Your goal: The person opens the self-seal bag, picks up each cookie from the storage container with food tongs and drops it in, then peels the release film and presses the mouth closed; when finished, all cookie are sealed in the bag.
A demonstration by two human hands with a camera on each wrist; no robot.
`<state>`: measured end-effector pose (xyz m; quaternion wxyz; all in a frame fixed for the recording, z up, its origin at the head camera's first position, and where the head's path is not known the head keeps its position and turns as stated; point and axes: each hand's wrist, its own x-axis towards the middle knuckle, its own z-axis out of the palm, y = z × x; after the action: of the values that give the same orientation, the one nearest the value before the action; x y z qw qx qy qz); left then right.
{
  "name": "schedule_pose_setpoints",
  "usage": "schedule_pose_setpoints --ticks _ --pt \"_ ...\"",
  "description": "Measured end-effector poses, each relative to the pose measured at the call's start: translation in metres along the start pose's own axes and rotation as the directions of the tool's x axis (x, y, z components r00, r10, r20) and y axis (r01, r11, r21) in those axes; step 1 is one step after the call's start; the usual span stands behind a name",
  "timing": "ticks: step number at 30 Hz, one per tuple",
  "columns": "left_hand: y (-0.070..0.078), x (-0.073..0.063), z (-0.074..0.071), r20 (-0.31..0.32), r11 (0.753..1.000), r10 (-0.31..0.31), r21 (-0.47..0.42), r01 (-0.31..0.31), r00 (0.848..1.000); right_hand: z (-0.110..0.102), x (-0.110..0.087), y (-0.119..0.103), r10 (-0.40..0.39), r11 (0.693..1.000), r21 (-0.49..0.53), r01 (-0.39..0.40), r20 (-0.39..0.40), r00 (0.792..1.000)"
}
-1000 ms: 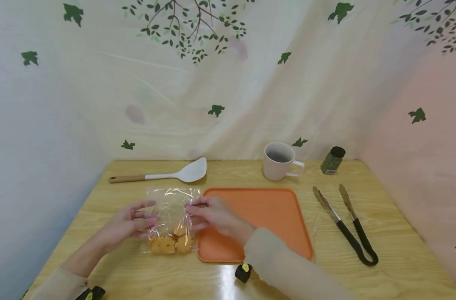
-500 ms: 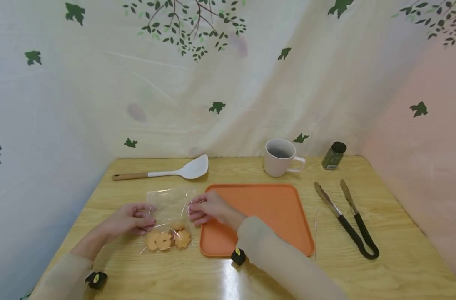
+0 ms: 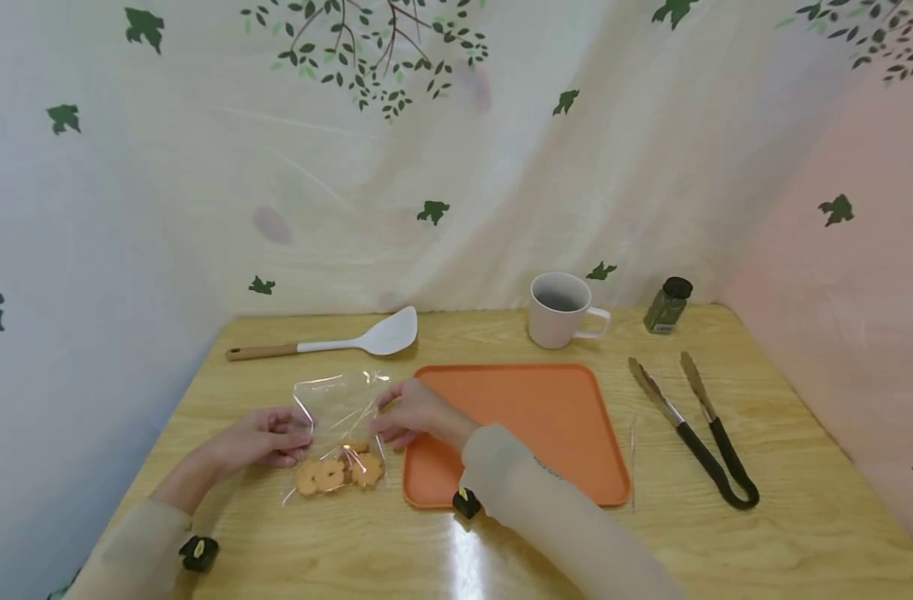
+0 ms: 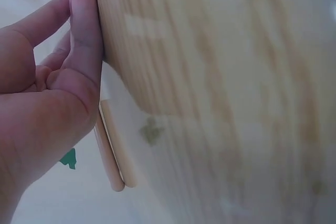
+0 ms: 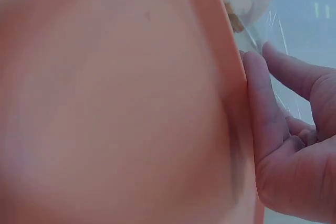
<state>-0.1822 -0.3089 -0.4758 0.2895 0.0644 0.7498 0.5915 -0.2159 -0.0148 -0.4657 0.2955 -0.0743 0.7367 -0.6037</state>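
A clear plastic bag [image 3: 339,412] lies near the left of the table, with several flower-shaped cookies [image 3: 330,476] gathered at its near end. My left hand [image 3: 264,437] pinches the bag's left edge between thumb and fingers, low over the wood. On the opposite side, my right hand [image 3: 418,414] pinches the bag's right edge, reaching across the left rim of an orange tray [image 3: 531,417]. In the right wrist view, thin plastic shows between the thumb [image 5: 294,69] and index finger of that hand. The left fingertips partly hide behind each other in the left wrist view.
A white spatula [image 3: 387,332] with a wooden handle lies behind the bag. Behind the tray stands a pale mug [image 3: 552,323], with a black-capped jar [image 3: 666,308] to its right. Black-handled tongs [image 3: 714,454] lie spread at the right. A leaf-patterned cloth [image 3: 336,217] hangs behind.
My left fingers, spread apart a second ago, have drawn together at the bag's edge. The bag stays in nearly the same place, its cookies shifted slightly. The head view has tilted a little.
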Motion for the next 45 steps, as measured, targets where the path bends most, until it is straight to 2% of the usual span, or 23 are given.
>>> schedule_pose_setpoints --ticks 4,11,16,21,27,32,37,39,41,43,44,45 --pt "0.002 -0.002 0.000 0.003 1.000 0.010 0.002 -0.010 1.000 0.004 0.005 0.001 0.002 1.000 -0.013 -0.003 -0.019 1.000" --pt "0.001 -0.007 0.003 -0.007 1.000 -0.011 -0.010 0.011 1.000 0.010 0.007 0.002 0.049 0.999 -0.021 -0.050 -0.027 0.998" --pt "0.004 -0.007 0.004 -0.023 1.000 -0.009 0.007 0.009 1.000 0.010 0.010 0.003 0.052 0.999 -0.016 -0.052 -0.029 0.998" --pt "0.007 -0.005 0.009 -0.032 1.000 -0.004 0.019 0.005 0.999 0.006 0.007 0.003 0.059 0.998 0.017 -0.058 -0.018 0.998" --pt "0.015 -0.002 0.013 -0.028 1.000 0.009 0.023 -0.009 1.000 -0.002 0.001 0.002 0.068 0.991 0.113 -0.068 0.000 0.998" --pt "0.023 0.001 0.015 -0.069 0.997 0.052 0.069 -0.047 0.996 -0.009 -0.004 -0.002 0.070 0.979 0.192 -0.071 0.014 0.997" --pt "0.033 0.001 0.015 -0.107 0.987 0.082 0.150 -0.065 0.991 -0.019 -0.009 -0.005 0.056 0.980 0.190 -0.059 0.021 0.998" --pt "0.038 -0.001 0.015 -0.131 0.970 0.106 0.233 -0.073 0.986 -0.027 -0.012 -0.007 0.037 0.986 0.164 -0.039 0.016 0.999" --pt "0.045 -0.004 0.015 -0.176 0.937 0.143 0.342 -0.076 0.974 -0.036 -0.017 -0.010 -0.005 0.994 0.113 0.005 0.003 1.000" --pt "0.053 -0.009 0.016 -0.221 0.874 0.223 0.477 -0.094 0.949 -0.049 -0.024 -0.013 -0.087 0.996 -0.013 0.086 -0.020 0.996" --pt "0.057 -0.011 0.016 -0.242 0.836 0.270 0.539 -0.102 0.932 -0.057 -0.029 -0.015 -0.143 0.985 -0.106 0.138 -0.035 0.989" --pt "0.061 -0.014 0.016 -0.260 0.789 0.329 0.604 -0.112 0.908 -0.064 -0.034 -0.017 -0.203 0.958 -0.217 0.188 -0.048 0.978"
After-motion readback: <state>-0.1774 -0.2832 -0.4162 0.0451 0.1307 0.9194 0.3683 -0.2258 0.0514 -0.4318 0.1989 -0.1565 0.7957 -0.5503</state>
